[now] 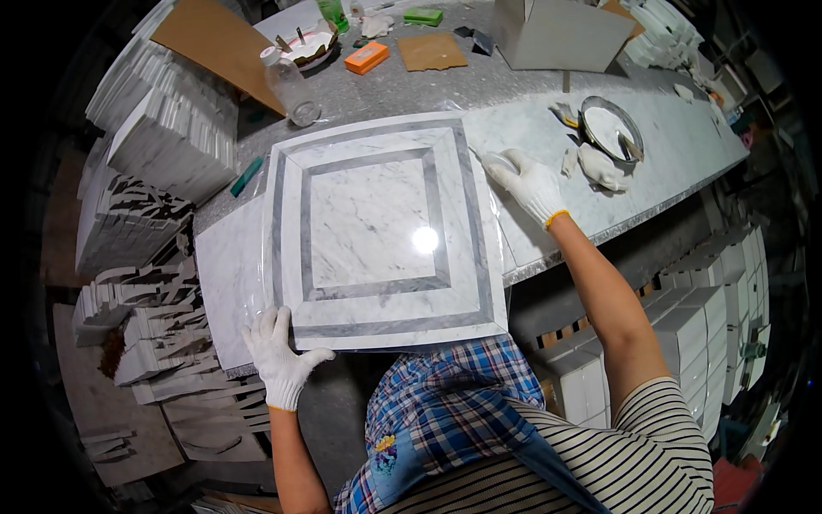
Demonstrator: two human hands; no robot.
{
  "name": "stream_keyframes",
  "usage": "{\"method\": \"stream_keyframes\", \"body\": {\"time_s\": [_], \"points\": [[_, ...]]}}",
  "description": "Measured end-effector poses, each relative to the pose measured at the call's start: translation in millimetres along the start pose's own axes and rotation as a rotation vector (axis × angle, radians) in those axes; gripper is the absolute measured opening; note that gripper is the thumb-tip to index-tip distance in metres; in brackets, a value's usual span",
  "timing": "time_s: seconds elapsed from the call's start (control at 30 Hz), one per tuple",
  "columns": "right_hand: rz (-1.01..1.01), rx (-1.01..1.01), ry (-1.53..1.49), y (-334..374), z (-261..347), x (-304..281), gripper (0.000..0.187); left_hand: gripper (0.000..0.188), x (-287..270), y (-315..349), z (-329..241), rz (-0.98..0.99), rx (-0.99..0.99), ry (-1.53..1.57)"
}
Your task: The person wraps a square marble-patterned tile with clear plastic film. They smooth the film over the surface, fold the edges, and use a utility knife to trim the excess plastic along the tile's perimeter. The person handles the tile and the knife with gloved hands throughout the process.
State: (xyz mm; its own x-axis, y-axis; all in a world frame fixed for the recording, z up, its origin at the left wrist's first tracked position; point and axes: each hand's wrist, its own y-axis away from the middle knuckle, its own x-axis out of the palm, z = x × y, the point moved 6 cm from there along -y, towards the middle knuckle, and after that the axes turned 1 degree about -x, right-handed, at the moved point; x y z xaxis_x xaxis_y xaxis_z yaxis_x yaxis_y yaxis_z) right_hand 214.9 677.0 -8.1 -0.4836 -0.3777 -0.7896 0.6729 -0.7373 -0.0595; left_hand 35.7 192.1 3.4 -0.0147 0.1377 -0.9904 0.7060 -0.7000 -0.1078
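Note:
A square marble panel (368, 218) with grey inlaid bands lies before me, a bright reflection on its lower right. My left hand (281, 355), in a white knitted glove, is at the panel's near left corner, its fingers spread along the edge and its thumb held apart. Beside the panel's far right edge is my gloved right hand (524, 184), its fingers bent together. Whatever those fingertips may hold is too small to make out. To the right, a round bowl of white paste (605, 128) has a spatula (630, 147) in it, with a crumpled white glove (602, 169) alongside.
Stacked white slabs (175, 141) rise at the left. Behind the panel are a clear bottle (291, 90), an orange box (366, 57), a brown square sheet (431, 51) and a grey-white box (552, 38). White cartons (676, 334) stand below the bench at right.

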Motion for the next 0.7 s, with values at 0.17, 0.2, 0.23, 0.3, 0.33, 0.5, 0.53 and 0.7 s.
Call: {"method": "stream_keyframes", "body": {"time_s": [0.17,0.2,0.23,0.3,0.33,0.5,0.53,0.7], "points": [[0.005,0.031,0.026,-4,-2,1,0.061,0.119,1,0,0,-0.007,0.005,0.003],[0.008,0.040,0.027,-5,-3,2,0.062,0.119,1,0,0,-0.010,0.007,0.004],[0.013,0.043,0.025,-6,-5,3,0.063,0.119,1,1,0,-0.013,0.010,0.005],[0.025,0.049,0.021,-8,-7,4,0.063,0.118,1,1,0,-0.015,0.013,0.008],[0.030,0.052,0.021,-8,-7,4,0.063,0.118,0,1,0,-0.015,0.014,0.011],[0.047,0.058,0.022,-9,-8,5,0.063,0.118,1,1,0,-0.016,0.016,0.009],[0.048,0.059,0.023,-10,-9,5,0.064,0.118,1,1,0,-0.017,0.016,0.014],[0.021,0.026,0.030,-14,-14,7,0.066,0.118,1,1,0,-0.022,0.020,0.009]]}}
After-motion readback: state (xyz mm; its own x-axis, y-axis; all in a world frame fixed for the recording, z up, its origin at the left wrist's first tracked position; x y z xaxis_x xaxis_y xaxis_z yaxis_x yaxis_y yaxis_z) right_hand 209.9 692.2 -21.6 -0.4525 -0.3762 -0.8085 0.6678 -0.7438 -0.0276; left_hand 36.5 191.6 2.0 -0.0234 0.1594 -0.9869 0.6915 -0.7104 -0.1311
